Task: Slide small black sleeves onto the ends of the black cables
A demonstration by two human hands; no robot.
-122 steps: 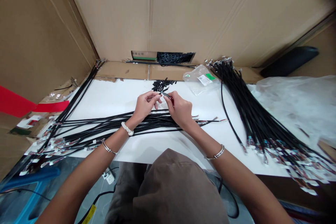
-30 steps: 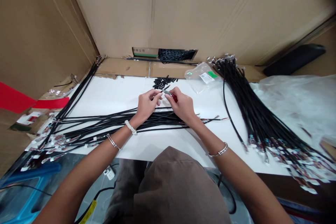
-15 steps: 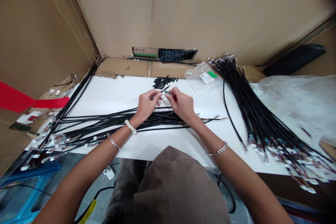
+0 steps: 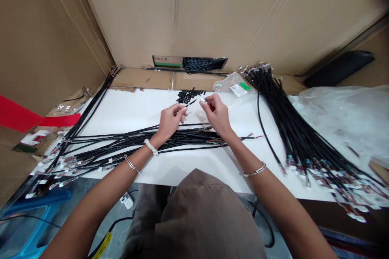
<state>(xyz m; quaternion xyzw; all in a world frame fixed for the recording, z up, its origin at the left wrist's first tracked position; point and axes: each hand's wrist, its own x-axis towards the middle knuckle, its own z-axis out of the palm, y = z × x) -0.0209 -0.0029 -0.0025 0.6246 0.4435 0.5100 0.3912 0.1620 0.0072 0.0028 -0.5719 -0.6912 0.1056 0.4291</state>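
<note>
Head view: I've got the white worktop (image 4: 121, 109) with loose black cables (image 4: 136, 139) across its near half and a heap of small black pieces (image 4: 187, 96) by the far edge. Right hand (image 4: 216, 114) has just pulled away from the left, pinching narrow on a small red-handled tool (image 4: 210, 106). Left hand (image 4: 170, 119) pinches a short black piece (image 4: 191, 102), held up off the worktop.
</note>
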